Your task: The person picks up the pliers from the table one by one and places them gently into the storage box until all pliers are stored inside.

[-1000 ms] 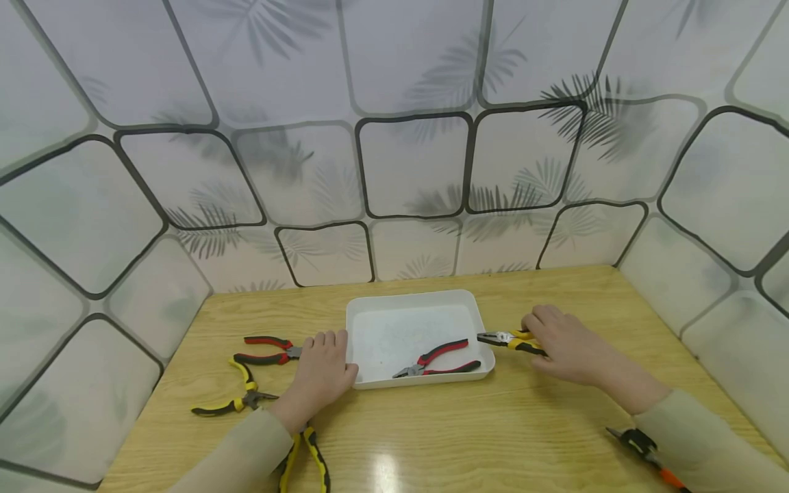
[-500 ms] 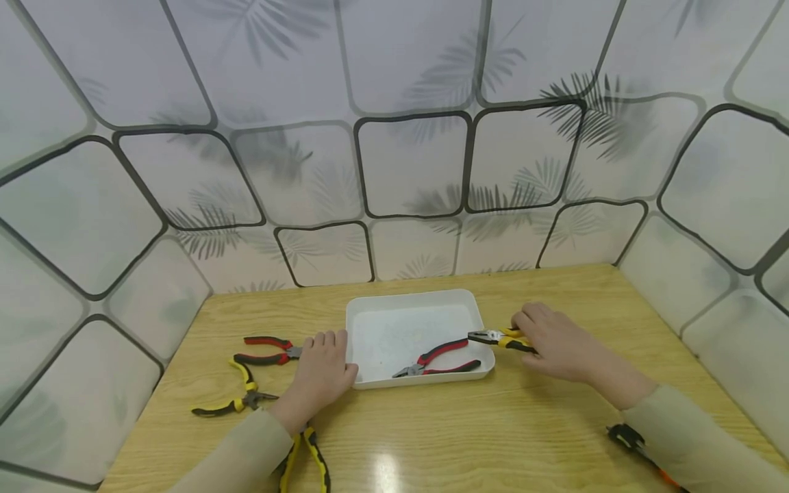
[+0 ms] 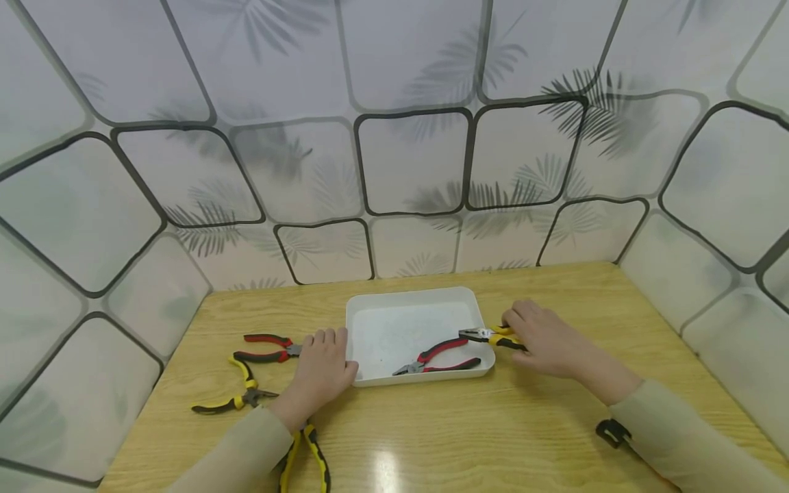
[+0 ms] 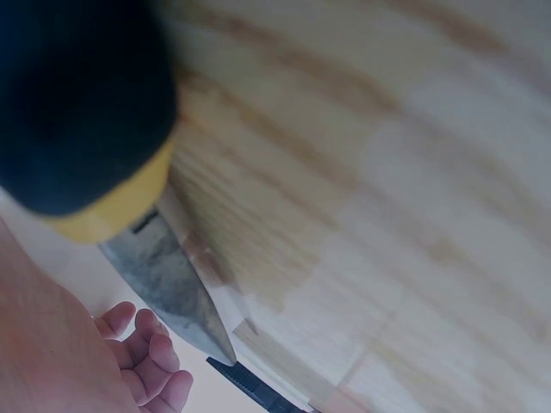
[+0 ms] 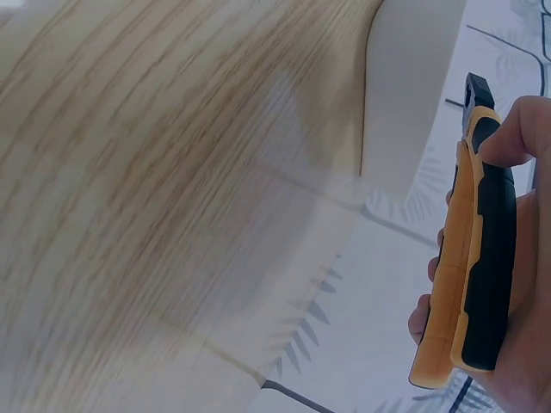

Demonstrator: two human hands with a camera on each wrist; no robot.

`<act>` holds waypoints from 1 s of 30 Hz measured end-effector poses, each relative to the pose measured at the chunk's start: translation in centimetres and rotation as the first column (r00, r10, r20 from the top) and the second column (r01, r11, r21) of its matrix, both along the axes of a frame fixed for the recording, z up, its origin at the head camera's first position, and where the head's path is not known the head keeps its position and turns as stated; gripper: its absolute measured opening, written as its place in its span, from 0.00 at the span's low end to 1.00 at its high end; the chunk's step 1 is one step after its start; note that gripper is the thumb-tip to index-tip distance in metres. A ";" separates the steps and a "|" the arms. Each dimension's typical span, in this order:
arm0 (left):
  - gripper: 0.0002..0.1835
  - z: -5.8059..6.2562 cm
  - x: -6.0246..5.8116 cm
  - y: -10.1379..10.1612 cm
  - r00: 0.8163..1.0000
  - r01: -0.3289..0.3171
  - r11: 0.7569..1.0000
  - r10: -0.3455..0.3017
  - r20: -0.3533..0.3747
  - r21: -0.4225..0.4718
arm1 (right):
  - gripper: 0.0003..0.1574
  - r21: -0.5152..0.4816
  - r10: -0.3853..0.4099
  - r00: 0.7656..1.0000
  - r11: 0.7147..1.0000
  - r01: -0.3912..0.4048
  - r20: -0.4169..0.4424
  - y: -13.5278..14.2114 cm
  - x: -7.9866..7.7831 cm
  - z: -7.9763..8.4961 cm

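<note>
In the head view my right hand [image 3: 545,340] grips yellow-and-black pliers [image 3: 502,337], their metal nose over the right side of a white tray [image 3: 394,300]. The right wrist view shows my fingers and thumb wrapped about the pliers' handles [image 5: 473,258]. Inside the tray lie red-and-black pliers [image 3: 440,356] with handles spread. My left hand [image 3: 323,366] rests at the tray's left edge, thumb by the front corner. In the left wrist view its fingers [image 4: 151,361] are loosely bent, the thumb hidden. Close below that wrist, yellow-and-black pliers [image 4: 164,275] loom large.
On the wooden table [image 3: 450,438], left of the left hand, lie red-and-black pliers [image 3: 271,348] and yellow-and-black needle-nose pliers [image 3: 243,397]. More yellow-and-black handles [image 3: 316,455] emerge beneath the left forearm. A black tool [image 3: 613,433] is partly covered by the right sleeve. Patterned walls surround the table.
My right hand has moved left with the pliers, bringing their nose from the tray's right rim to above its inside. The right sleeve covers more of the black tool. My left hand has stayed put.
</note>
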State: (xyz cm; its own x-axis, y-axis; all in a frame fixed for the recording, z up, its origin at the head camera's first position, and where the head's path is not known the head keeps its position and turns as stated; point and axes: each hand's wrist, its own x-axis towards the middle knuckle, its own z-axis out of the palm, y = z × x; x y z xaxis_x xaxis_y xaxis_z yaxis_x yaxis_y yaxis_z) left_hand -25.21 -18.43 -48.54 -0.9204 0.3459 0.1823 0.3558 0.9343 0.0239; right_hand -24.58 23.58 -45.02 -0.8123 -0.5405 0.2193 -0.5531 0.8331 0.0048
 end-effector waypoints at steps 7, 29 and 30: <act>0.13 0.2 0.0 0.1 1.000 -0.003 1.000 0.003 0.010 -0.001 | 0.24 0.011 0.004 1.000 1.000 -0.004 0.014 -0.3 -0.2 0.0; 0.14 0.0 -0.1 0.1 1.000 -0.011 1.000 0.011 0.011 -0.009 | 0.23 -0.003 0.006 1.000 1.000 -0.006 0.013 -1.8 -1.1 0.1; 0.14 0.0 -0.1 0.1 1.000 -0.010 1.000 0.010 0.010 -0.006 | 0.23 -0.005 0.005 1.000 1.000 -0.005 0.014 -1.9 -1.1 0.1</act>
State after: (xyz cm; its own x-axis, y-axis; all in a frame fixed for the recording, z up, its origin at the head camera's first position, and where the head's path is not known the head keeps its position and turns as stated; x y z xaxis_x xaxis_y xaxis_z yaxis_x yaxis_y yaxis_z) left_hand -25.29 -18.35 -48.56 -0.9256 0.3373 0.1715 0.3459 0.9380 0.0220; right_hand -25.66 21.67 -44.90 -0.8126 -0.5433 0.2111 -0.5571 0.8304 -0.0073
